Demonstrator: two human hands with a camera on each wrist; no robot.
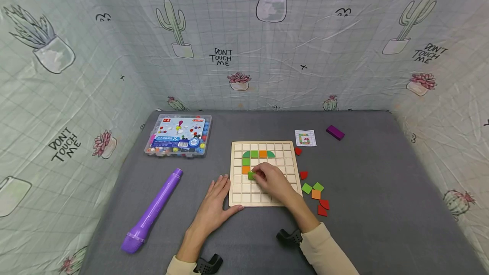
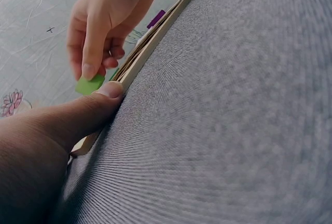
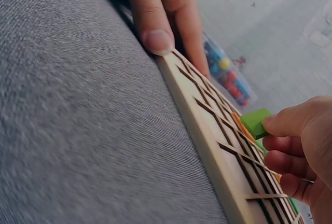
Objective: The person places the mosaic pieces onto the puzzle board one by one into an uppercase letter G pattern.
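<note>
Head view. Item: pale wooden grid board (image 1: 280, 192), flat on the grey desk (image 1: 382, 173). Set in its upper cells, left to right: dark green rounded tile (image 1: 246, 154), green square, orange square, second dark green rounded tile; below the first, another green square and another orange square. Left hand (image 1: 214, 207): fingers extended, slightly spread, gripping nothing, beside the board's left edge, thumb at the near left corner. Right hand (image 1: 274, 181): thumb and finger closed in a pinch on a green tile (image 1: 251, 175), located over the board just below the left column's orange square. Right of board: four red pieces (image 1: 322, 210), two loose green squares (image 1: 307, 188), one loose orange square (image 1: 316, 194), pattern card (image 1: 305, 138), purple block (image 1: 335, 132). Left of board: clear box of coloured parts (image 1: 178, 136), purple microphone-shaped object (image 1: 154, 209).

Left wrist view. Left thumb on the board's edge; beyond it, the pinched green tile, right fingers bent.

Right wrist view. Green tile tilted between right thumb and finger, remaining fingers curled; contact with the board cannot be told. Left thumb at the board's corner.
</note>
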